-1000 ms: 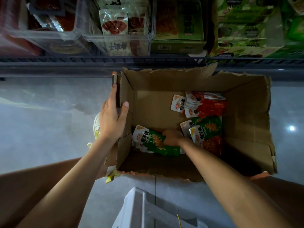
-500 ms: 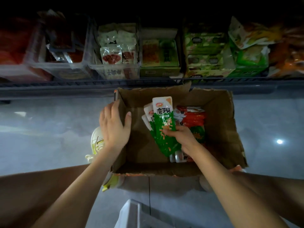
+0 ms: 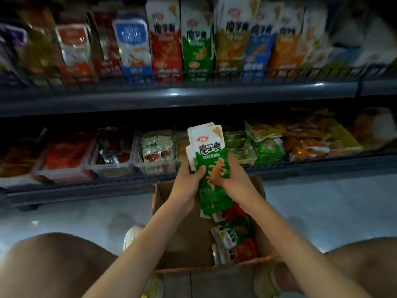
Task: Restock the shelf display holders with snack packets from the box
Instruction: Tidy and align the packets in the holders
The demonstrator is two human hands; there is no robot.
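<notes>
A stack of green-and-white snack packets [image 3: 209, 155] stands upright above the open cardboard box [image 3: 182, 237]. My left hand [image 3: 187, 179] grips the stack's left edge, thumb across the front. My right hand [image 3: 233, 178] holds the right side, fingers curled behind. More green and red packets [image 3: 236, 237] lie in the right part of the box. On the upper shelf, a green display holder [image 3: 197, 39] stands among red, blue and orange ones.
The dark upper shelf rail [image 3: 171, 97] runs across the view. The lower shelf carries clear bins [image 3: 156, 155] and loose packets [image 3: 300, 138]. My knees flank the box on a pale floor [image 3: 75, 214]. A white shoe [image 3: 132, 234] shows left of the box.
My right hand lifted the green packets out of the box. My left hand left the box wall and took hold of the stack. The view tilted up to the upper shelf.
</notes>
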